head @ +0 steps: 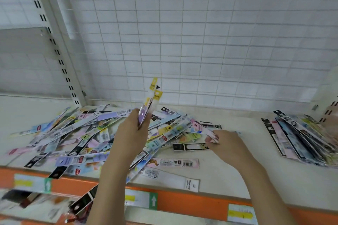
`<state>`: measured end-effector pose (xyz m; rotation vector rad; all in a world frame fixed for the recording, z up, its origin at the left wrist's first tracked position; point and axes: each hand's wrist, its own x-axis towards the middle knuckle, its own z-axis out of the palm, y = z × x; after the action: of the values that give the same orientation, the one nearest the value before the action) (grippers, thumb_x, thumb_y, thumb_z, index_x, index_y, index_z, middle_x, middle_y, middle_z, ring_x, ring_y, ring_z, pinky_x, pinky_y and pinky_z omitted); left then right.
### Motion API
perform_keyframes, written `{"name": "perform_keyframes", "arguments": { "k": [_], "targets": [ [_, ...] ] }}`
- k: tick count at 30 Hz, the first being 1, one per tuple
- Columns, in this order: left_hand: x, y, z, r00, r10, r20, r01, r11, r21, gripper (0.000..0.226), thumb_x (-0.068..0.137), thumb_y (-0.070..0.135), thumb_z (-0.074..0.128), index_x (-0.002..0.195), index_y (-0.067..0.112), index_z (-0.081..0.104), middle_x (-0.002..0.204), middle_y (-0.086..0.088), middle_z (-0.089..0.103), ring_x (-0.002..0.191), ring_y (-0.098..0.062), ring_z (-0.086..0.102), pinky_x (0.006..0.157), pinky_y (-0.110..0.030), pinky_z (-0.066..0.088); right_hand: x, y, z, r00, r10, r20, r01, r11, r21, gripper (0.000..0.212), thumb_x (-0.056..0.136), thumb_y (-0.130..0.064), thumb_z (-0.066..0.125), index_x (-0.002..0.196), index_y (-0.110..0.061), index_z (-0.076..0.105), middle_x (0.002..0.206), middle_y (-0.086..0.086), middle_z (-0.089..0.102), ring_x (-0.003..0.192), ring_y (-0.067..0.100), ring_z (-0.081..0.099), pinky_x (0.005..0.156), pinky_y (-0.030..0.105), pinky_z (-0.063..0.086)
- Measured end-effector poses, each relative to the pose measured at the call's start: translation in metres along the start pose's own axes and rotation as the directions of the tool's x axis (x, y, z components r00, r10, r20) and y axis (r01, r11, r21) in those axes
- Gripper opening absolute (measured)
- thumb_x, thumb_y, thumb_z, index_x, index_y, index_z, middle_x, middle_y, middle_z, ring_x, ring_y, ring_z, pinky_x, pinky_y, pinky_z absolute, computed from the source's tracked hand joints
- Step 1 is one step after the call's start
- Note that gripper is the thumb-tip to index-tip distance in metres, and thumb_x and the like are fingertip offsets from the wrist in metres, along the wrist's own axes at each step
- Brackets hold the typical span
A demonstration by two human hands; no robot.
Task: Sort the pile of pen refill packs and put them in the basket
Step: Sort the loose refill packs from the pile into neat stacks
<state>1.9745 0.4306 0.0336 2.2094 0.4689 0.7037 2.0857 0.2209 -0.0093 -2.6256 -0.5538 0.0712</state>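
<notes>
Orange shelf edge (182, 201), left hand (130, 135) gripping upright packs (149, 102), right hand (226, 144) fingers pinching pink pack (203, 129), bare shelf between piles

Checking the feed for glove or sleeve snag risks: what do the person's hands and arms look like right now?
Both are bare. The left hand and right hand wear no gloves, and no rings, watch or bracelet show. Both forearms are uncovered down to the frame's bottom edge, with no sleeve in view. No markings or bandages are visible.
</notes>
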Motion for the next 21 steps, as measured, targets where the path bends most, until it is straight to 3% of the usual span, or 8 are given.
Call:
{"name": "perform_keyframes", "arguments": {
  "k": [2,4,7,10,15,18,21],
  "targets": [
    [-0.003,-0.008,-0.003,0.999,-0.046,0.011,0.045,0.997,0.057,0.033,0.095,0.033,0.044,0.068,0.018,0.033,0.054,0.005,0.034,0.050,-0.011,0.034,0.047,-0.026,0.023,0.007,-0.003,0.002,0.998,-0.012,0.062,0.014,0.999,-0.032,0.013,0.086,-0.033,0.059,0.080,-0.022,0.060,0.078,-0.004,0.061,0.073,0.016,0.057,0.061,0.029,0.043],
    [-0.005,-0.016,-0.005,0.995,-0.096,0.023,0.093,0.990,0.108,0.037,0.093,0.034,0.049,0.066,0.015,0.032,0.055,0.003,0.034,0.051,-0.013,0.034,0.048,-0.026,0.023,0.012,-0.004,0.005,0.994,-0.023,0.103,0.035,0.993,-0.110,0.028,0.084,-0.039,0.061,0.068,-0.022,0.046,0.071,-0.004,0.053,0.069,0.018,0.053,0.053,0.027,0.035],
    [-0.007,-0.021,-0.008,0.993,-0.115,0.017,0.110,0.981,0.158,0.048,0.088,0.037,0.057,0.058,0.015,0.027,0.054,0.000,0.029,0.050,-0.016,0.029,0.047,-0.027,0.020,0.016,-0.002,0.011,0.994,-0.029,0.110,0.044,0.989,-0.142,0.031,0.086,-0.043,0.058,0.071,-0.019,0.047,0.072,-0.001,0.054,0.071,0.020,0.055,0.054,0.029,0.034],
    [-0.007,-0.019,-0.006,0.992,-0.112,0.056,0.102,0.982,0.159,0.052,0.082,0.040,0.065,0.057,0.015,0.027,0.053,0.001,0.030,0.050,-0.015,0.029,0.048,-0.028,0.020,0.015,-0.002,0.010,0.997,-0.053,0.052,0.062,0.979,-0.192,0.023,0.089,-0.043,0.054,0.078,-0.023,0.052,0.076,-0.004,0.055,0.076,0.019,0.055,0.055,0.028,0.035],
    [0.002,-0.016,0.012,0.993,-0.071,0.096,0.045,0.967,0.250,0.045,0.085,0.037,0.062,0.059,0.012,0.035,0.054,0.000,0.032,0.052,-0.017,0.030,0.048,-0.028,0.020,0.008,0.006,-0.001,0.993,-0.099,-0.060,0.090,0.987,-0.136,0.023,0.092,-0.039,0.051,0.073,-0.028,0.045,0.077,-0.009,0.037,0.075,0.015,0.046,0.058,0.028,0.035],
    [0.011,-0.011,0.032,0.982,-0.067,0.176,0.010,0.952,0.306,0.046,0.089,0.031,0.056,0.055,0.017,0.027,0.054,0.001,0.032,0.051,-0.015,0.032,0.048,-0.027,0.023,0.002,0.019,-0.009,0.988,-0.064,-0.140,0.054,0.996,-0.074,0.015,0.093,-0.037,0.049,0.086,-0.023,0.047,0.073,-0.009,0.046,0.076,0.023,0.052,0.063,0.032,0.039],
    [0.020,-0.003,0.055,0.961,-0.098,0.257,-0.003,0.930,0.368,0.038,0.088,0.033,0.054,0.058,0.019,0.033,0.065,0.000,0.044,0.071,-0.026,0.049,0.060,-0.028,0.034,-0.003,0.031,-0.015,0.981,0.024,-0.194,-0.030,0.999,-0.028,0.012,0.094,-0.034,0.047,0.098,-0.023,0.043,0.082,-0.002,0.064,0.078,0.029,0.058,0.066,0.035,0.046]
  ]
}}
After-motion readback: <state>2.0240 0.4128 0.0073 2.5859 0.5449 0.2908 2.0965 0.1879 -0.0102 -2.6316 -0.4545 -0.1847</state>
